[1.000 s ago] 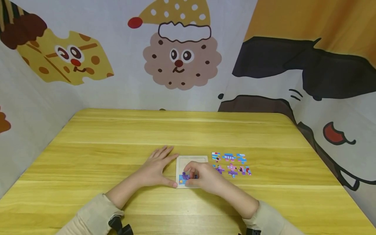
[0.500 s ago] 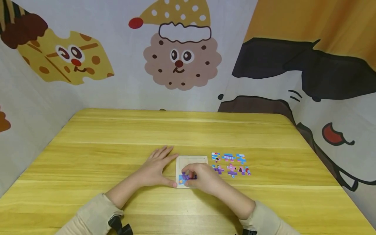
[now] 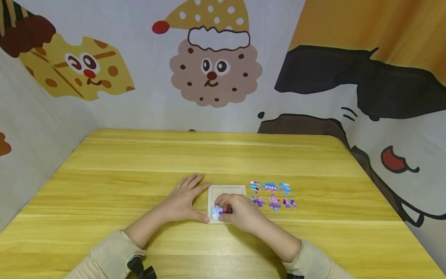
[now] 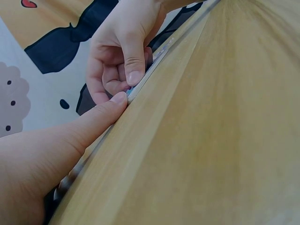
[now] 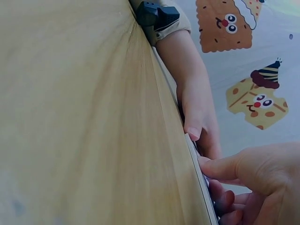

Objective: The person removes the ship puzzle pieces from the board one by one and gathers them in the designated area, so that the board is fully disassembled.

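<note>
A small square wooden puzzle tray (image 3: 227,186) lies on the table with a raised light border. My left hand (image 3: 182,201) rests flat at its left side, fingers spread, the index fingertip at the upper left corner and the thumb at the lower left. Inside the tray's lower left corner sits a blue and purple jigsaw piece (image 3: 215,213). My right hand (image 3: 242,212) reaches over the tray with curled fingers, thumb and forefinger pinching at this piece. The right hand hides the tray's lower right part. In the left wrist view, the right thumb (image 4: 134,70) is bent down at the tray edge.
Several loose jigsaw pieces (image 3: 274,202) in pink, purple and blue lie in two rows right of the tray. The wooden table (image 3: 223,155) reaches back to a cartoon-printed cloth (image 3: 139,112). Black wrist cameras (image 3: 142,268) sit on the sleeves.
My right hand has shifted slightly left and down over the tray, and the piece at its fingers has turned paler in the light. My left hand stays put.
</note>
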### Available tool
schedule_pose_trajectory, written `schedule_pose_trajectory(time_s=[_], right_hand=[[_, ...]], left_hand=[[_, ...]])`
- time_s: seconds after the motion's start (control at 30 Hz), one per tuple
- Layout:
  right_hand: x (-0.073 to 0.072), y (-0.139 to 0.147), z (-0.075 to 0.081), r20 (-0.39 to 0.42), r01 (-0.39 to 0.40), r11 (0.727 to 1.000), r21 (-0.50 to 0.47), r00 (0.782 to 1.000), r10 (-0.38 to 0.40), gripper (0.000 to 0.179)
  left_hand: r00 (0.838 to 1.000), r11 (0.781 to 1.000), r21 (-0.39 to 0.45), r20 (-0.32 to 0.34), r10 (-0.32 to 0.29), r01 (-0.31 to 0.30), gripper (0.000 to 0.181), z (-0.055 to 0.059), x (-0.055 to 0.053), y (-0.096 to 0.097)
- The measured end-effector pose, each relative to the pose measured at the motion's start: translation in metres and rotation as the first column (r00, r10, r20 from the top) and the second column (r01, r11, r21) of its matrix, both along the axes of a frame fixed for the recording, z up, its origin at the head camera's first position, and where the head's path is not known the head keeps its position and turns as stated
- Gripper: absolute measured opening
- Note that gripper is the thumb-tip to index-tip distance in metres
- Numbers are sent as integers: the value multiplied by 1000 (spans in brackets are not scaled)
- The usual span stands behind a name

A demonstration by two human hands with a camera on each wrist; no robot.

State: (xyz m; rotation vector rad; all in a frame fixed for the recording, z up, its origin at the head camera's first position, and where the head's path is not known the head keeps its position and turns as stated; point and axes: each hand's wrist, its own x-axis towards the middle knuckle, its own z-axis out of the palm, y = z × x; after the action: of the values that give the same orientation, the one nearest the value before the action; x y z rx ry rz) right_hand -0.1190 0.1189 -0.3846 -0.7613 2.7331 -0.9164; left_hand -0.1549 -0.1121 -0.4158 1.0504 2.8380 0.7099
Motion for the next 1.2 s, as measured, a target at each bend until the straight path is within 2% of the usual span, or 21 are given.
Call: schedule_pose_trajectory(time_s=[0.23, 0.83, 1.2], right_hand=[[0, -1, -1, -13, 8, 1000, -1, 1000, -8, 35], [11, -2, -6, -119, 61, 998, -23, 991, -63, 38], [9, 0, -9, -26, 74, 985, -154, 997, -79, 22]], left_hand=[[1000, 1000, 6, -10, 1, -1, 108, 1, 1, -2], [1000, 1000, -11, 8, 6, -6, 109, 2, 1, -1], [1000, 1000, -12, 12, 11, -11, 109, 1, 0, 0]])
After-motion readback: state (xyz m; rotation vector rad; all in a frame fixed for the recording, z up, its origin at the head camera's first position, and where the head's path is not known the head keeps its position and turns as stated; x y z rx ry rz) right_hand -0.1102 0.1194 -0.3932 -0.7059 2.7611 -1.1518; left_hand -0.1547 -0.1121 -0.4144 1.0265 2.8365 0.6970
